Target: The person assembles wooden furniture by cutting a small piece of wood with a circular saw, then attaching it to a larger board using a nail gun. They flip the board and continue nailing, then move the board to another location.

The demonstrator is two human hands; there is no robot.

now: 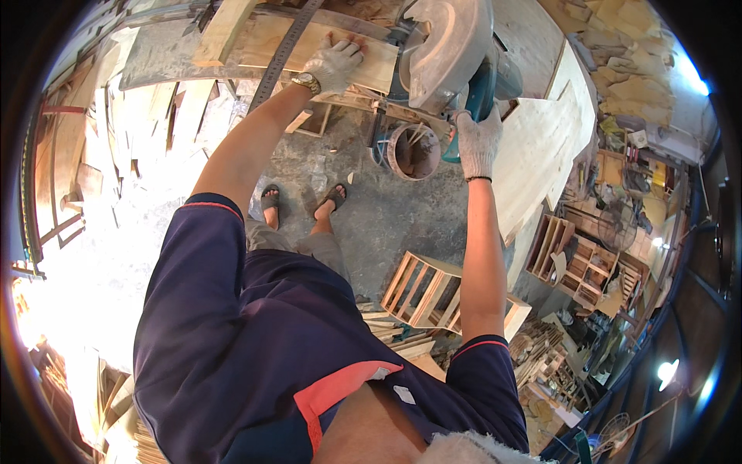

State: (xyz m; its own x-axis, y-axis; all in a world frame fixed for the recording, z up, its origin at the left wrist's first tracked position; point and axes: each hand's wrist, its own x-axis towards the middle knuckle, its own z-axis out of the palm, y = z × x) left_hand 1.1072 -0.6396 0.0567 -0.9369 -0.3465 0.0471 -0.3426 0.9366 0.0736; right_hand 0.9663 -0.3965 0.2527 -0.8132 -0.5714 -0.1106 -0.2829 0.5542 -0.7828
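Observation:
My left hand (pixel 334 66), in a pale knit glove with a watch at the wrist, lies on a flat wooden board (pixel 380 68) on the bench, its fingers stretched out. A long metal ruler (pixel 283 58) crosses the board just left of that hand. To the right of the board stands a miter saw (pixel 448 54) with a big grey blade guard and teal body. My right hand (pixel 479 143), gloved too, has its fingers wrapped round the teal saw handle (pixel 481 91). The guard hides most of the blade, and I cannot tell whether it spins.
A thick wood block (pixel 222 32) sits on the bench at the left. Below the saw stands a round bucket (pixel 415 151) holding scraps. A slatted wooden crate (pixel 423 291) is on the floor near my right arm. Plywood sheets (pixel 541 143) lie to the right; planks (pixel 154 116) lean at left.

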